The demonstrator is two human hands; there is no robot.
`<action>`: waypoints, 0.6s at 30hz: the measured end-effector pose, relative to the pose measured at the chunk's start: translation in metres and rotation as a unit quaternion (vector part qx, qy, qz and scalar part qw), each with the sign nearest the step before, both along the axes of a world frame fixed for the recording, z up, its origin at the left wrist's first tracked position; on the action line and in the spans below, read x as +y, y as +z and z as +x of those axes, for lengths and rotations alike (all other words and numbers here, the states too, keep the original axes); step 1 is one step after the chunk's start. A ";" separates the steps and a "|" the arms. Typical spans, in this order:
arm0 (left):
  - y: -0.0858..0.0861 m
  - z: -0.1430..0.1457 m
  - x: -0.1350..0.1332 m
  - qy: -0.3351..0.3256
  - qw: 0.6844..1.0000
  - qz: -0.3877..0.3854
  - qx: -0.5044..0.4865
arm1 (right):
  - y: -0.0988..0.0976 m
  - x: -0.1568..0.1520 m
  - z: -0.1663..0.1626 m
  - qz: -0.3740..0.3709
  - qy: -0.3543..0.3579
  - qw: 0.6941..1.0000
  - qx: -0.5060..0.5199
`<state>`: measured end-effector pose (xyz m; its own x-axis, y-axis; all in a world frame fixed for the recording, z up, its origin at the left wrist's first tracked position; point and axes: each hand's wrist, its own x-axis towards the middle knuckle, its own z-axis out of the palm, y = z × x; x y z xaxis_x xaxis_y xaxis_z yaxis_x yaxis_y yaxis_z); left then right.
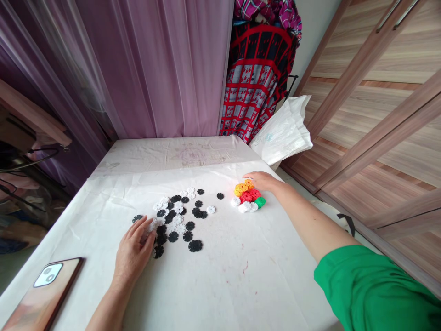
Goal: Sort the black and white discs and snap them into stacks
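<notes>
Apparently mid-handling, I have my left hand (135, 248) loosely curled at the left edge of the black and white discs (178, 208), my right hand (262, 181) beside the coloured cluster (250, 196), grip undeterminable for both; next move likely needs a careful fingertip pinch.

Beside the left hand (134, 248) and to its right lie at least fifteen black pieces (173, 236) and at least eight white pieces (178, 208), though overlaps and the fingers hide the exact totals. Just on the near left side of the right hand (261, 181) there are at least two orange pieces (241, 189), at least two red pieces (250, 196), one visible green piece (260, 202) and at least three white discs (245, 207). One phone (44, 296) lies left of the left hand, and one white bag (284, 131) stands beyond the right hand.
</notes>
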<state>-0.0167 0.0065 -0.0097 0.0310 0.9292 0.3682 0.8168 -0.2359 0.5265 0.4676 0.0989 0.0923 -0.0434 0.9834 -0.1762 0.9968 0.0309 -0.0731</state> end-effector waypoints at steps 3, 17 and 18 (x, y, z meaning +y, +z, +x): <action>0.000 0.000 0.000 -0.001 1.000 -0.001 0.000 | -0.002 -0.002 -0.003 -0.007 0.010 1.000 0.012; -0.002 -0.002 0.001 0.001 1.000 -0.001 0.003 | 0.006 -0.010 -0.006 -0.026 0.025 0.999 -0.017; -0.002 -0.002 0.001 0.002 1.000 -0.001 0.003 | 0.005 -0.010 -0.006 -0.030 0.029 0.999 -0.016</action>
